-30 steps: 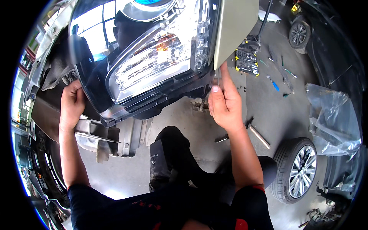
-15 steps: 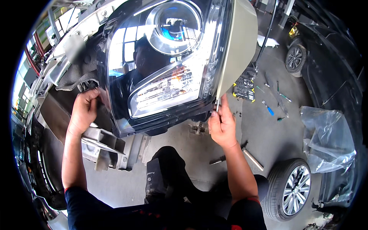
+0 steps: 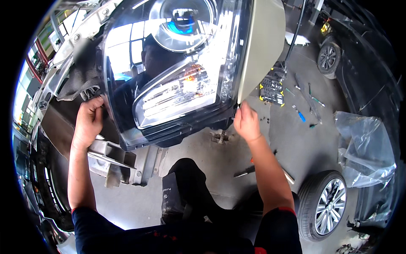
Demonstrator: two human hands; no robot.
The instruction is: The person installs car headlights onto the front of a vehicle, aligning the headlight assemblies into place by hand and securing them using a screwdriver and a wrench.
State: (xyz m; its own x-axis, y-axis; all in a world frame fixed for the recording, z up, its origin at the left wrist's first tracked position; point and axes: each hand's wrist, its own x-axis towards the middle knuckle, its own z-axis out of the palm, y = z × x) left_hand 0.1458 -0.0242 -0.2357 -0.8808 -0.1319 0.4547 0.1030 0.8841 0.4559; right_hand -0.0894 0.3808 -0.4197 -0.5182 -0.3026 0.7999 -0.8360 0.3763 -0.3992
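A large car headlight point(image 3: 177, 91) with a clear lens fills the upper middle, its round projector at the top and a ribbed orange-tinted section below. Against its left edge my left hand point(image 3: 89, 122) is closed, the curled fingertips partly hidden behind the rim. A beige painted body panel point(image 3: 263, 46) runs down the right side of the headlight. Where the panel's lower tip meets the headlight corner, my right hand point(image 3: 247, 122) pinches with thumb and forefinger. Whatever small thing it grips is mostly covered by the fingers.
Bare metal frame parts point(image 3: 112, 152) jut out below the headlight. To the right, a tool case point(image 3: 271, 91), a blue-handled screwdriver point(image 3: 301, 116), a wheel point(image 3: 330, 207) and clear plastic sheeting point(image 3: 366, 148) lie on the floor by a dark car point(image 3: 368, 63).
My right hand has turned and closed further at the headlight's corner; the thin metal piece seen in it before is now hidden. The whole view has shifted slightly, with the headlight further left.
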